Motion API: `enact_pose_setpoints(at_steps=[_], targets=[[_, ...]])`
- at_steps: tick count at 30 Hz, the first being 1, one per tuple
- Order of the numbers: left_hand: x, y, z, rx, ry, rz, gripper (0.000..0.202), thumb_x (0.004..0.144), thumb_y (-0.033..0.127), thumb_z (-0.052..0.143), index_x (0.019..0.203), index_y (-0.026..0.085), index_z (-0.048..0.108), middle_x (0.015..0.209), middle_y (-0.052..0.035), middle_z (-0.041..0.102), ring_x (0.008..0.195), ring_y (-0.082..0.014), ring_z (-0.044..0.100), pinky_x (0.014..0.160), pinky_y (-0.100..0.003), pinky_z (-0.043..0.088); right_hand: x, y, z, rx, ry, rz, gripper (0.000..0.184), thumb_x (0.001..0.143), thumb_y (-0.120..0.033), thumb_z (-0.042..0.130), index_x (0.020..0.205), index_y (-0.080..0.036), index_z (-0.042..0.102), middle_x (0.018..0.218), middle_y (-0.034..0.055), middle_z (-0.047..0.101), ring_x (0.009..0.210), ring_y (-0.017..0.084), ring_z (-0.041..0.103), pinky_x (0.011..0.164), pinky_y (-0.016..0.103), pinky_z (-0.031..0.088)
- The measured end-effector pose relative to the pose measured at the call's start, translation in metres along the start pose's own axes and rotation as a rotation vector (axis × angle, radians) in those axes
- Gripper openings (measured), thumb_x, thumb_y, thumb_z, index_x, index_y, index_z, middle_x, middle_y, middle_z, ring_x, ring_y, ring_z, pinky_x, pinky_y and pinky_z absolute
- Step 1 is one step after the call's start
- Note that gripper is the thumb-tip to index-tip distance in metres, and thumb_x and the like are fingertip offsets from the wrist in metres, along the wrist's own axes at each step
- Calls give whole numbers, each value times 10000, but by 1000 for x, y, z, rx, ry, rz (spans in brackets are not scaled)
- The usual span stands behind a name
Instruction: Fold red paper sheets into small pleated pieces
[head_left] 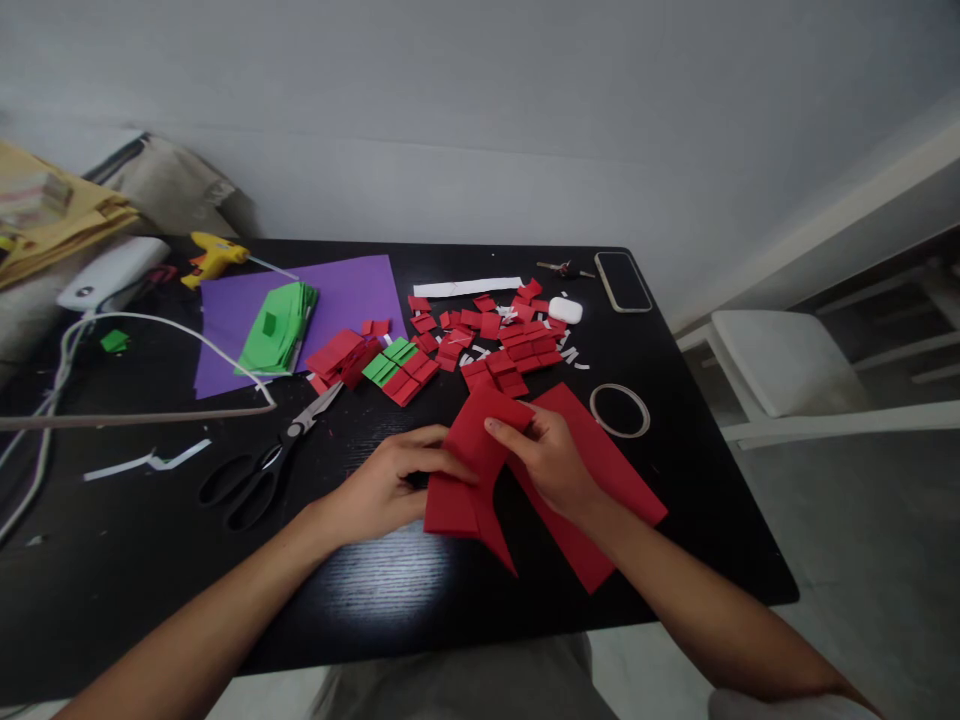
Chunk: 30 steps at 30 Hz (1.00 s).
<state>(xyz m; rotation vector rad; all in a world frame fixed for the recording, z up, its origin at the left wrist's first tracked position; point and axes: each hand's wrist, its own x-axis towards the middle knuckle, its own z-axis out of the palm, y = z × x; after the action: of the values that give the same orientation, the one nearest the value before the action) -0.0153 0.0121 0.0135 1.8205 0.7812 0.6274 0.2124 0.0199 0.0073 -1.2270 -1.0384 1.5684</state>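
Note:
Both my hands hold a folded red paper piece (472, 480) above the black table (112, 560). My left hand (390, 490) pinches its left edge, fingers closed on it. My right hand (551, 460) presses on its upper right part with thumb and fingers closed on the paper. Under my right hand lies a larger red sheet (607, 480), flat on the table. Beyond my hands sit several small red folded pieces (510, 340) and a few green ones (390, 362).
Black scissors (262, 470) lie left of my hands. A purple sheet (330, 300) carries a green paper stack (281, 328). A yellow glue gun (214, 257), tape ring (619, 410), phone (622, 281), white earbud case (565, 310) and white cable (150, 330) are on the table. A white chair (780, 360) stands to the right.

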Motion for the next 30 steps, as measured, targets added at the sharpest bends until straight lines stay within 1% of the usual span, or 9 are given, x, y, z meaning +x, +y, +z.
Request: enact_pose_setpoints(at_steps=[3, 6, 8, 12, 17, 19, 21, 25, 30], targets=[[0, 2, 0, -26, 3, -2, 208, 988, 330, 692, 1127, 266, 833, 1168, -115, 721, 993, -215, 728, 875, -300, 564, 0, 0, -1, -19, -5, -5, 260, 794, -465, 866, 844, -219, 800, 848, 17, 806, 777, 227, 718, 739, 341, 563], [0, 4, 0, -100, -22, 16, 235, 983, 290, 705, 1188, 304, 821, 1303, -116, 691, 1117, -232, 721, 945, -317, 565, 3, 3, -3, 51, 29, 18, 256, 773, -447, 884, 855, -216, 809, 863, 26, 813, 783, 232, 729, 750, 352, 570], [0, 4, 0, -136, -36, 30, 263, 977, 263, 715, 1212, 330, 811, 1340, -105, 681, 1181, -239, 707, 971, -324, 564, 7, 5, -5, 116, 54, 35, 263, 754, -425, 902, 883, -210, 820, 902, 39, 822, 814, 238, 743, 792, 369, 579], [1, 3, 0, -166, -44, 48, 261, 967, 241, 729, 1195, 334, 816, 1315, -95, 695, 1171, -232, 713, 955, -320, 570, 10, 2, -6, 175, 64, 69, 275, 739, -406, 912, 914, -213, 826, 942, 51, 827, 850, 245, 754, 845, 393, 582], [0, 3, -2, -144, -54, 25, 179, 930, 286, 785, 1097, 266, 845, 1187, -92, 715, 1079, -218, 719, 936, -313, 553, 5, -1, -4, 111, 41, 25, 245, 768, -414, 895, 885, -212, 821, 872, 29, 810, 782, 220, 722, 767, 349, 563], [0, 2, -1, -139, -18, 3, 147, 946, 301, 768, 1058, 257, 852, 1170, -83, 719, 1072, -213, 713, 946, -312, 546, 3, -2, -4, 58, 27, -14, 234, 786, -421, 883, 857, -210, 811, 839, 16, 794, 755, 203, 700, 739, 326, 549], [1, 1, 1, -147, 62, -30, 144, 973, 301, 733, 1046, 259, 850, 1175, -73, 723, 1072, -203, 711, 947, -304, 545, 0, -4, -3, 12, 3, -36, 239, 798, -429, 874, 861, -208, 806, 840, 10, 785, 753, 193, 686, 723, 308, 538], [3, -2, 6, -179, 209, -112, 158, 961, 333, 745, 1044, 234, 836, 1112, -65, 730, 997, -188, 715, 859, -273, 560, -3, -6, -1, -46, -71, -75, 263, 841, -455, 837, 925, -208, 810, 874, 17, 780, 790, 190, 681, 717, 289, 525], [4, -4, 8, -159, 250, -144, 175, 957, 360, 745, 973, 201, 815, 1033, -59, 724, 932, -176, 695, 805, -262, 544, -5, -4, 2, -70, -142, -114, 302, 912, -498, 752, 873, -200, 783, 777, 2, 697, 725, 152, 607, 654, 253, 468]])
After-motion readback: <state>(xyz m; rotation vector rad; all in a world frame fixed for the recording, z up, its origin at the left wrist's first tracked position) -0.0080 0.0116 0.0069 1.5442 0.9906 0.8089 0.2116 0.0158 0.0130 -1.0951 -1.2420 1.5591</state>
